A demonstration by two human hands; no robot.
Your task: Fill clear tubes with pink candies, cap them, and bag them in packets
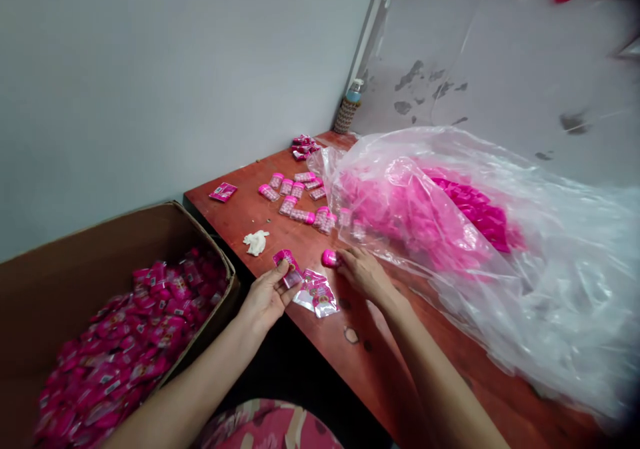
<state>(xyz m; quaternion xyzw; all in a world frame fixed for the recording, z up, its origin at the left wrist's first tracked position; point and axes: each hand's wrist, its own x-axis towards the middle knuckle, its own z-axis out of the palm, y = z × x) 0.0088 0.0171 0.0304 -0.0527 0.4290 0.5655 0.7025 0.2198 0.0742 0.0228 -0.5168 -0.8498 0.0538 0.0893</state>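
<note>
My left hand (273, 292) pinches a pink printed sachet (289, 266) just above the table's near edge. Between the fingertips of my right hand (361, 270) is a small jar with a pink cap (330, 258); its body is mostly hidden by the fingers. Flat on the tabletop between the hands lie a few more printed sachets (320, 294), overlapping one another. Beyond them a loose group of pink-capped clear jars (287, 205) holds small pale pieces, some jars upright and some on their sides.
A cardboard box (227, 272) full of pink packets stands left of the red table (320, 342). A large clear plastic bag (500, 302) with pink contents covers the right side. White crumpled material (257, 242), a single sachet (223, 192) and a bottle (347, 107) are also there.
</note>
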